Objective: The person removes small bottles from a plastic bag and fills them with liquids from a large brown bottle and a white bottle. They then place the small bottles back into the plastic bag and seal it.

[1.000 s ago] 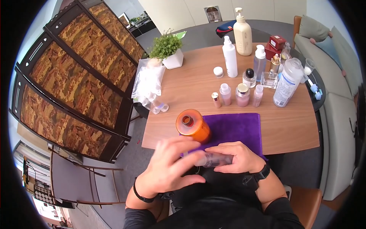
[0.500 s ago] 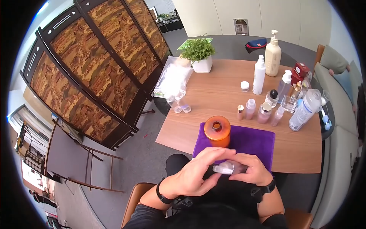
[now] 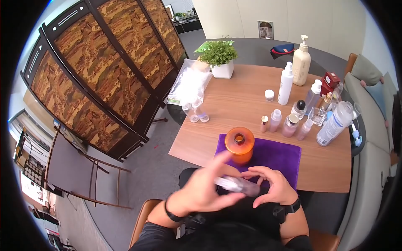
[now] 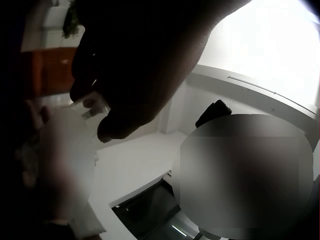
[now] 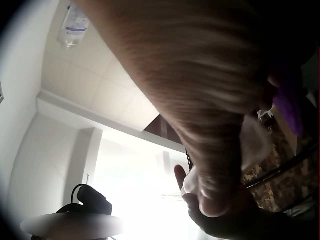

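A small clear, mauve-tinted bottle [image 3: 248,188] with a whitish top lies tilted over the lap, blurred. My left hand [image 3: 197,189] pinches it around the top end, thumb below. In the left wrist view that hand is a dark silhouette with the clear top [image 4: 94,106] at its fingertips. Beside the bottle's base, my right hand [image 3: 278,189] stands with curved, spread fingers and a gap between thumb and fingers. An uncapped orange bottle [image 3: 240,146] stands just beyond the hands on a purple cloth [image 3: 278,157].
Several cosmetic bottles, among them a pink jar [image 3: 290,126] and a large clear bottle [image 3: 334,125], stand on the table's [image 3: 197,144] right. A white pump bottle [image 3: 301,67] stands farther back. At the left are a potted plant [image 3: 218,56], a plastic bag [image 3: 188,81] and small clear bottles [image 3: 195,113].
The right hand held the small bottle before; now its fingers have come away and the left hand has it. The head view has swung left, shifting the table rightward.
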`<state>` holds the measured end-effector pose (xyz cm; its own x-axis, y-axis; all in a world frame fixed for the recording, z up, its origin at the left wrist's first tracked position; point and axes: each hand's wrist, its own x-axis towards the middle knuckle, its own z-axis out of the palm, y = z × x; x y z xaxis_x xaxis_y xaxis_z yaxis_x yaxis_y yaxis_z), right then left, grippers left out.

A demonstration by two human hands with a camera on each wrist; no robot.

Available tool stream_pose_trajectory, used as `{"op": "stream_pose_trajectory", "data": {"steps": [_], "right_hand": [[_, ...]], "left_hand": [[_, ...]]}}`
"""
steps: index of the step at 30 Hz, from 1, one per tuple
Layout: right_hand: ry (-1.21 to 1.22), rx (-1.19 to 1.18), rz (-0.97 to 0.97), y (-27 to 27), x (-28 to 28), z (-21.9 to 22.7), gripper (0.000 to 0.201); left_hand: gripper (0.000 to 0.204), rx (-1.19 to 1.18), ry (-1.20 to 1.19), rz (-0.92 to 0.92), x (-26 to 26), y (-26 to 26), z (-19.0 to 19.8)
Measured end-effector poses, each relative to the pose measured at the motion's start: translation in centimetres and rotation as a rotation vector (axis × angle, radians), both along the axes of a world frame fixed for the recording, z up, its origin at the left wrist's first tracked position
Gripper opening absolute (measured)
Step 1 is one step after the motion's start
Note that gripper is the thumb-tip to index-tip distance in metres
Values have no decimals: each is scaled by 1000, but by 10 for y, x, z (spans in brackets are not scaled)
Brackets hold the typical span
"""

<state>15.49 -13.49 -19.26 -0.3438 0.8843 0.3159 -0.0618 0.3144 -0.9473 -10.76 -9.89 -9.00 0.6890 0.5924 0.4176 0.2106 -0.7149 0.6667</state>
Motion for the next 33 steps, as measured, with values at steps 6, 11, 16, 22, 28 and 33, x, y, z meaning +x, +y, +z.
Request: {"op": "stream_pose_trajectory", "data": {"steps": [6, 11, 16, 22, 28, 33], "right_hand": [[-58, 0, 24, 0, 5, -5, 81], [-92, 25, -11, -1, 3, -3, 64], [-103, 4, -18, -1, 5, 2, 59], [-99, -4, -11, -1, 5, 2, 58], [-102, 5, -4, -1, 5, 0, 57], [-103, 9, -16, -1, 4, 2, 57]], "left_hand": [[116, 179, -240, 446, -46, 64, 53], [104, 609, 287, 462, -23, 145, 49], [96, 551, 564, 386, -4, 184, 26], [90, 483, 658, 453, -2, 195, 10], [90, 488, 641, 477, -5, 201, 1], [92, 517, 608, 501, -6, 198, 5]]}}
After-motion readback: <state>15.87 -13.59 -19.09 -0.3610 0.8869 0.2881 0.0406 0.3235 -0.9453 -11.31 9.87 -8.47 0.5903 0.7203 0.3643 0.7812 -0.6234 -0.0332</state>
